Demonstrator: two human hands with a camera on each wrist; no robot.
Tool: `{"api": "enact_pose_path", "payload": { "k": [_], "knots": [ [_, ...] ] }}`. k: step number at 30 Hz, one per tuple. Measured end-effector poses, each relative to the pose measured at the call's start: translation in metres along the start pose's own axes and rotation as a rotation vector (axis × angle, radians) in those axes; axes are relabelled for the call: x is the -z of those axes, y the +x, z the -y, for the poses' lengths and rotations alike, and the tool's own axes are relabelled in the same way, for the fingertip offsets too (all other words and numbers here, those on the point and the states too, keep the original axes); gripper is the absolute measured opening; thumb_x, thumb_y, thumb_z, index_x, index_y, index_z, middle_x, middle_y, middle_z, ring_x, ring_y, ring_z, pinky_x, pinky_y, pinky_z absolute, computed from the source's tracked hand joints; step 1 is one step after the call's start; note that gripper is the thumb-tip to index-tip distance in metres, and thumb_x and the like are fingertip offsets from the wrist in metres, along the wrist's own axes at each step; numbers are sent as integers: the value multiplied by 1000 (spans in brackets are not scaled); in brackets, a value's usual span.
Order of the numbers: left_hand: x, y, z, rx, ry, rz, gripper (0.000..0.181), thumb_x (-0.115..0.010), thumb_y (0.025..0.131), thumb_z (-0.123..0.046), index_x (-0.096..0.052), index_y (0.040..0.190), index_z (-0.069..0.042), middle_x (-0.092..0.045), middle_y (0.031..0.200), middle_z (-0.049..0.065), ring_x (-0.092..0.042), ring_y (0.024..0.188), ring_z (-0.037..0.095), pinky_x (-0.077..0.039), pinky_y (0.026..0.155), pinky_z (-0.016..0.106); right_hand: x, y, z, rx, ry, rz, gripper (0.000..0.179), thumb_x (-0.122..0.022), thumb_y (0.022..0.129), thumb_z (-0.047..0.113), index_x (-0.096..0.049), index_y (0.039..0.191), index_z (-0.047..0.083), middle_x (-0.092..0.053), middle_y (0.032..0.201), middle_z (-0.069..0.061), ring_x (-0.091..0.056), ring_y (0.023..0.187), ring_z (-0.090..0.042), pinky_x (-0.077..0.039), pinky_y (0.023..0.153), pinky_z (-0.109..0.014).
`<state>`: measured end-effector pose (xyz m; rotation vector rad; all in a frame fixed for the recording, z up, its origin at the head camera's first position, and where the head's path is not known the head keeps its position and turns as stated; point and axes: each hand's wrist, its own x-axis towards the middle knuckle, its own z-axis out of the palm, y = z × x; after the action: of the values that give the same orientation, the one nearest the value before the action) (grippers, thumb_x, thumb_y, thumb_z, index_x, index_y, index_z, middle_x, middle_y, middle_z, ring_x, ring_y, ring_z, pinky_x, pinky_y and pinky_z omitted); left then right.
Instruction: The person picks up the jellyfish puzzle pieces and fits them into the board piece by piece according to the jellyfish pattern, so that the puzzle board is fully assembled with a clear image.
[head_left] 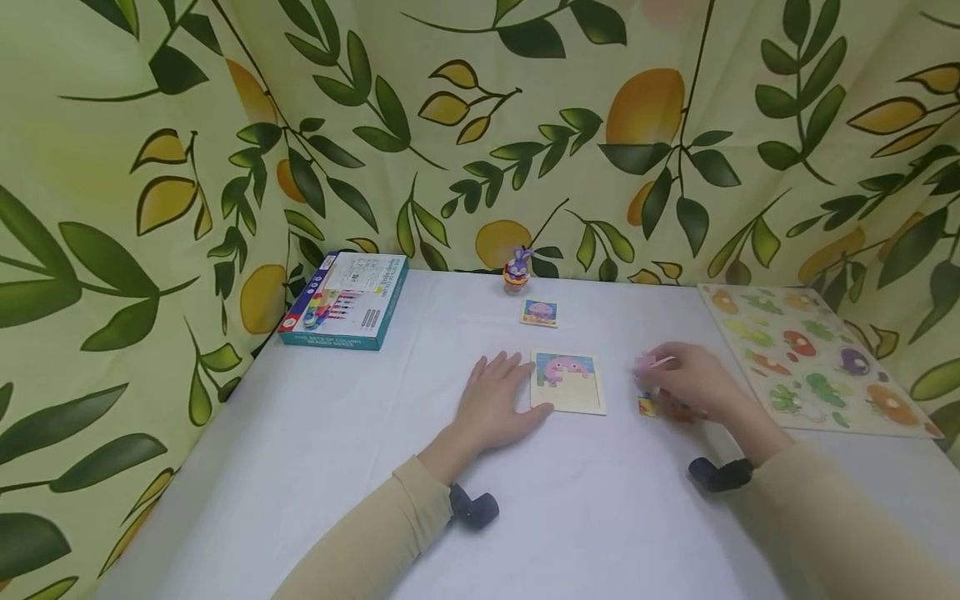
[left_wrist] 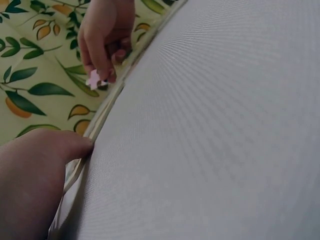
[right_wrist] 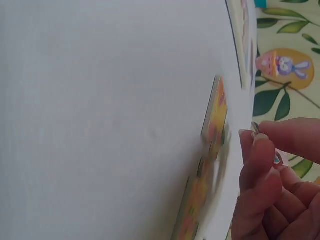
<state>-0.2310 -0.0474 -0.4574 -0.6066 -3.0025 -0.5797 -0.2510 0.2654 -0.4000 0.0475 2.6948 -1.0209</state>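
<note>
A small square puzzle board (head_left: 581, 400) lies on the table, its upper part filled with pink animal pieces and its lower part bare wood. My left hand (head_left: 491, 404) rests on the table at its left side, fingers spread, thumb at the near-left corner. To the right of the board, my right hand (head_left: 693, 382) pinches a pink puzzle piece (left_wrist: 93, 80) between thumb and fingers, raised above the table. Beneath that hand lie several loose orange-yellow puzzle pieces (right_wrist: 216, 112), partly hidden by it in the head view.
Behind the board lies a small picture card (head_left: 539, 313) with a pink animal, and a purple rabbit figure (head_left: 517, 271) stands farther back. A flat box (head_left: 345, 300) sits at the back left. A large vegetable board (head_left: 810, 358) lies at the right. A leaf-patterned curtain (head_left: 480, 125) hangs behind.
</note>
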Motion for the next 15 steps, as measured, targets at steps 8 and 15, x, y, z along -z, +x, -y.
{"api": "enact_pose_path", "payload": {
  "k": [8, 15],
  "knots": [
    [1, 0, 0, -3, 5, -4, 75, -55, 94, -65, -51, 153, -18, -41, 161, 5, -25, 153, 26, -8, 126, 47, -15, 1, 14, 30, 16, 10, 50, -66, 100, 38, -58, 132, 0, -69, 96, -15, -60, 65, -25, -48, 49, -34],
    [1, 0, -1, -9, 7, -5, 74, -55, 95, -64, -51, 153, -18, -42, 161, 5, -26, 153, 26, -9, 126, 47, -28, 2, 22, 20, 54, 19, 46, -67, 100, 40, -64, 130, 6, -62, 112, -18, -58, 64, -27, -49, 52, -33]
  ]
}}
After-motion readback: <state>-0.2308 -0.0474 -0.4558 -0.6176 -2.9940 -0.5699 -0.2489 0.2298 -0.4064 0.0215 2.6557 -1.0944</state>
